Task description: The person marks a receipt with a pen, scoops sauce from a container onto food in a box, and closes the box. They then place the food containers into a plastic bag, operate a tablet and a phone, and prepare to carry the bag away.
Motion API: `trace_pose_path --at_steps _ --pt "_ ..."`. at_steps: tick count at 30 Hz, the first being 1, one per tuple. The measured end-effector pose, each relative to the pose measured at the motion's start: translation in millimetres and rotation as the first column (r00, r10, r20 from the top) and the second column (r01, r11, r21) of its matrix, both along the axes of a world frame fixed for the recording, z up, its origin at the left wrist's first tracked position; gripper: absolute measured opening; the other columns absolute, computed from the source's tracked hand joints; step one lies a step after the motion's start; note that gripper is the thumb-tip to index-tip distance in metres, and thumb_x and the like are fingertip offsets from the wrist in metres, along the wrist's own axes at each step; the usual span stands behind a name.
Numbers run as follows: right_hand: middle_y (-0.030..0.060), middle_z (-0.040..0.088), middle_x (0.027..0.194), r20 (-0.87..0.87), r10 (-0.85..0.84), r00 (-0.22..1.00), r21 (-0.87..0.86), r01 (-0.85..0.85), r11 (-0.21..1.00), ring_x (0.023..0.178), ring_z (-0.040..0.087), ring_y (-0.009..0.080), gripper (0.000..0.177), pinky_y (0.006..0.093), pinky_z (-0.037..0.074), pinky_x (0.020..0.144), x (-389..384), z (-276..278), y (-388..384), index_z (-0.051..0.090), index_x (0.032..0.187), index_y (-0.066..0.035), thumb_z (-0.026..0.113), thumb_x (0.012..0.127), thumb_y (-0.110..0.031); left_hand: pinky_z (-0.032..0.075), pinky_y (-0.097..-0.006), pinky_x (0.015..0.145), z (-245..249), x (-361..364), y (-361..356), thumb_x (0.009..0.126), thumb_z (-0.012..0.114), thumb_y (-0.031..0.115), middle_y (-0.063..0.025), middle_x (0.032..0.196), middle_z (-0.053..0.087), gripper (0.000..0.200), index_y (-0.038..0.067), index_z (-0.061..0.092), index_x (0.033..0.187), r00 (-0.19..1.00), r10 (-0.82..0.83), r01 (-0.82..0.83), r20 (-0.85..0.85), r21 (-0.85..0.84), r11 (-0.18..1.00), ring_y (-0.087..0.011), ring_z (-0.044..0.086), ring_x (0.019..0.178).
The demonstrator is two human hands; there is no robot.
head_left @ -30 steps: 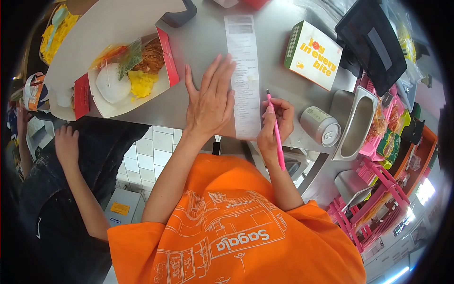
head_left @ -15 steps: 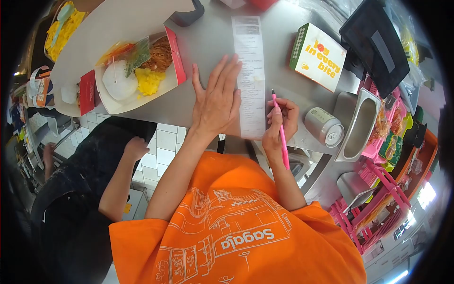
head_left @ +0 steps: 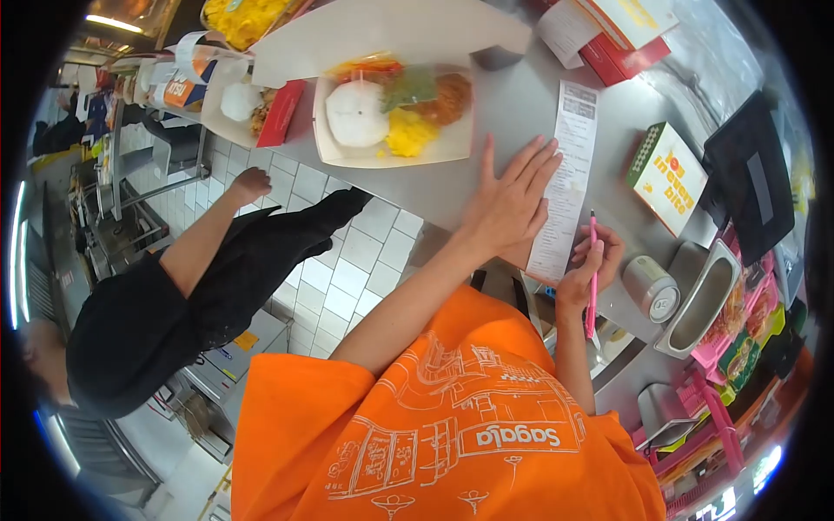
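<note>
My left hand (head_left: pixel 512 198) lies flat on the steel counter, fingers stretched out, with the fingertips at the left edge of a long printed receipt (head_left: pixel 566 169). A pink pen (head_left: pixel 592 291) is held in my right hand (head_left: pixel 601 257), beside the lower right of the receipt, its tip pointing away from me. Left of my left hand is an open white meal box (head_left: pixel 395 161) with rice (head_left: pixel 356 113), yellow scrambled egg (head_left: pixel 410 133), a browned fried piece (head_left: pixel 452 97) and clear sachets. To the right of the pen stands a silver can (head_left: pixel 651 289).
A printed carton (head_left: pixel 667 178), a dark screen (head_left: pixel 751 174) and a steel pan (head_left: pixel 700 300) line the right side. A second meal box (head_left: pixel 280 113) sits at the left. Red box and papers are at the back. A person in black (head_left: pixel 139 339) bends low on my left.
My view has turned left, so the counter things appear further right. The co-worker now leans further out from the counter. My left hand stays flat by the receipt; my right still holds the pen.
</note>
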State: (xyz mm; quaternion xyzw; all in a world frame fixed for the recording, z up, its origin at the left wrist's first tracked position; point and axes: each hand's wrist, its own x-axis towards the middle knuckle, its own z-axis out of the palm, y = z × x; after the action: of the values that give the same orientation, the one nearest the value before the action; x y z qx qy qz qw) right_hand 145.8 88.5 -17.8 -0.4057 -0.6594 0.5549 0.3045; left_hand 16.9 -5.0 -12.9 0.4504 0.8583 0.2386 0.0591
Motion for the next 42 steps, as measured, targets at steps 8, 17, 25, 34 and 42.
trace_pose_path --at_steps 8,17,25,34,42 --pt "0.0076 0.061 0.086 0.001 0.004 1.0 -0.012 -0.004 1.0 0.063 0.045 0.0058 0.026 0.0199 0.037 0.054 3.1 -3.4 0.0 0.054 0.105 -0.001 0.042 0.092 -0.021 0.009 -0.0636 0.108 -4.8 0.5 0.6 0.079 0.058 0.02 -0.0048 0.146 0.034 0.063 0.007 0.036 0.137 1.0 0.004 -0.004 0.027 0.018 1.0 -0.0211 0.028 0.137" --pt "0.0057 0.063 0.085 0.027 0.013 1.0 0.086 -0.015 0.996 0.061 0.048 0.0079 0.022 0.0228 0.04 0.055 0.7 -0.2 2.0 0.056 0.1 0.0 0.04 0.093 -0.012 0.008 -0.0612 0.108 0.0 0.5 2.0 0.079 0.057 0.016 -0.0039 0.144 0.038 0.063 0.008 0.035 0.137 0.999 -0.001 0.001 0.038 0.008 1.0 -0.0217 0.032 0.135" --pt "0.0078 0.059 0.092 0.076 0.043 0.996 0.197 -0.057 0.979 0.066 0.05 0.011 0.018 0.0237 0.041 0.056 5.2 -10.3 5.9 0.057 0.104 -0.001 0.049 0.09 -0.01 0.007 -0.061 0.108 -1.8 1.5 2.3 0.078 0.057 0.015 -0.0036 0.144 0.038 0.064 0.008 0.035 0.137 0.999 -0.003 0.002 0.037 0.017 1.0 -0.0218 0.032 0.135" --pt "0.0103 0.054 0.103 0.195 0.02 0.981 0.437 -0.105 0.893 0.07 0.051 0.0115 0.032 0.0221 0.044 0.054 -3.8 -0.5 7.8 0.058 0.11 -0.003 0.059 0.079 0.007 0.007 -0.0612 0.108 -2.7 0.6 3.2 0.076 0.057 0.013 -0.0039 0.144 0.039 0.065 0.008 0.035 0.137 0.999 -0.006 0.005 0.034 0.037 0.999 -0.0217 0.032 0.135" --pt "0.0113 0.052 0.106 0.166 -0.008 0.986 0.439 -0.067 0.896 0.07 0.052 0.0122 0.034 0.0223 0.044 0.053 -2.8 0.9 7.0 0.057 0.112 -0.002 0.059 0.08 0.006 0.007 -0.0611 0.108 -5.0 2.1 2.4 0.078 0.053 0.009 -0.0045 0.145 0.038 0.063 0.008 0.034 0.138 1.0 -0.009 0.008 0.023 0.068 0.998 -0.0221 0.031 0.136"
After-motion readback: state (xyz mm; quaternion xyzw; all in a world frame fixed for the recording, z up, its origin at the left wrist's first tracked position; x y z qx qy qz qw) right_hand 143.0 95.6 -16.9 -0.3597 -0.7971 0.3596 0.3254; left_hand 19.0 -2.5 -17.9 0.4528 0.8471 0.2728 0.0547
